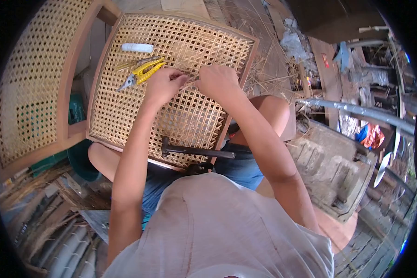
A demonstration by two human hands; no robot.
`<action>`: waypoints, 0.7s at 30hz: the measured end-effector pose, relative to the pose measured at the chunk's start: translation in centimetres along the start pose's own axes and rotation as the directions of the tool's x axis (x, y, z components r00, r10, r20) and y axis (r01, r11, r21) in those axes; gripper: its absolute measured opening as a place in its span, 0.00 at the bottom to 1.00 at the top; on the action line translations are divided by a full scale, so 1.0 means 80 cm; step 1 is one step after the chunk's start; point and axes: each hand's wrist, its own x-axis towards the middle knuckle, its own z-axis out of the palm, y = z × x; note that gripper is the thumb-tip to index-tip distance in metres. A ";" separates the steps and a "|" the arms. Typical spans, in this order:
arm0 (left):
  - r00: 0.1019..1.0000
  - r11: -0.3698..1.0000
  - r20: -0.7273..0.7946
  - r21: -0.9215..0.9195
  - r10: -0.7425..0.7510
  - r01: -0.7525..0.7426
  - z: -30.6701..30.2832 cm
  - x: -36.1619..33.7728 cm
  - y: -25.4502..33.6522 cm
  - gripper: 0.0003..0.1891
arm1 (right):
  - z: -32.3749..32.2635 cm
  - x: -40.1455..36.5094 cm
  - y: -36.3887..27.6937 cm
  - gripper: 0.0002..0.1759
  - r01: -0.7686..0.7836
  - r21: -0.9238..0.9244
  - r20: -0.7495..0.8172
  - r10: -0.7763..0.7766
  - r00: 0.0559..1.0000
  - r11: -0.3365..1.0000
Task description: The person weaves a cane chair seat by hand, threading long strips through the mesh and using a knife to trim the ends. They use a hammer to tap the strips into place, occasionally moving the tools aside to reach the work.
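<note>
A woven cane seat in a wooden frame lies across my lap. Over its upper middle, my left hand has thumb and fingers pinched together; a thin strand seems to run from it toward my right hand. Close by on the right, my right hand is closed with its knuckles up, and what it grips is too small to make out. Yellow-handled pliers rest on the cane just left of my left hand, beside thin sticks and a white piece. A hammer lies along the seat's near edge.
The cane backrest rises at the left, joined to the seat frame. Behind it is a green container. A worn board and a metal pipe are at the right, among scattered strips and scraps on the floor.
</note>
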 end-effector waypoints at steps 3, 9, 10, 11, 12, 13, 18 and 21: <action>0.959 0.514 -0.074 -0.854 -0.272 0.080 0.003 -0.020 0.001 0.17 | 0.010 0.004 0.004 0.16 -0.003 0.075 -0.072 0.009 0.997 0.997; 0.969 0.182 -0.236 -0.958 -0.072 -0.220 0.026 -0.038 -0.014 0.14 | 0.000 -0.007 0.017 0.19 0.007 -0.041 -0.070 -0.010 0.998 0.999; 0.968 0.663 -0.245 -0.734 -0.058 -0.146 0.025 -0.040 0.000 0.12 | -0.014 -0.013 0.028 0.19 0.003 -0.037 -0.075 -0.006 0.997 0.999; 0.967 0.954 -0.251 -0.298 -0.042 -0.036 0.022 -0.042 0.010 0.11 | -0.032 -0.022 0.047 0.20 -0.067 -0.042 -0.059 0.065 0.996 0.997; 0.916 0.966 -0.309 0.083 0.257 -0.243 0.033 -0.025 -0.006 0.10 | -0.049 -0.031 0.063 0.20 -0.132 -0.048 -0.042 0.130 0.991 0.990; 0.914 0.966 -0.310 0.088 0.260 -0.245 0.037 -0.019 0.002 0.10 | -0.057 -0.040 0.078 0.20 -0.131 -0.046 -0.046 0.129 0.991 0.990; 0.994 0.955 -0.013 -0.276 0.112 -0.111 0.044 -0.004 0.065 0.11 | -0.091 -0.073 0.077 0.16 -0.101 0.051 -0.252 0.111 0.961 0.994; 0.994 0.835 -0.081 -0.540 0.075 -0.107 0.048 0.005 0.040 0.13 | -0.082 -0.062 0.066 0.17 -0.020 0.128 -0.285 0.056 0.957 0.992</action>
